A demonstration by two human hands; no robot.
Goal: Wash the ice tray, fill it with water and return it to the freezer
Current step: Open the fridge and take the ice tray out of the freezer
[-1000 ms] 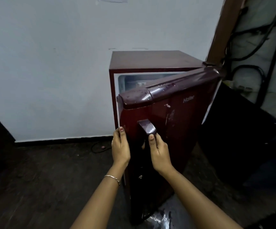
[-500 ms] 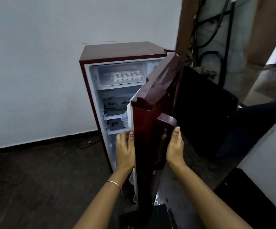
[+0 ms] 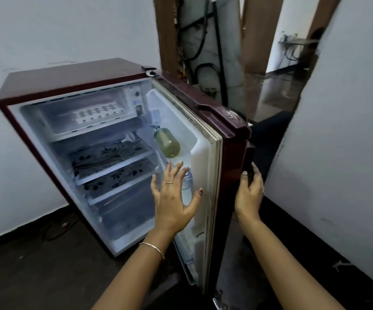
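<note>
The white ice tray [image 3: 97, 113] lies in the freezer compartment [image 3: 53, 123] at the upper left of the open maroon fridge [image 3: 73, 74], while the left hand [image 3: 173, 198] hovers mid-frame, grip open and fingers spread, and the right hand [image 3: 249, 194] grips the door handle [image 3: 250, 155] right of centre.

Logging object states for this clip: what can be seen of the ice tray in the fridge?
The ice tray is white, seemingly plastic: a rectangular grid of small cells in several rows. It lies flat on the floor of the freezer compartment, at the top of the open fridge, toward the right. Its contents cannot be told. Neither hand touches it: the left hand hovers lower down, the right hand grips the door handle.
</note>
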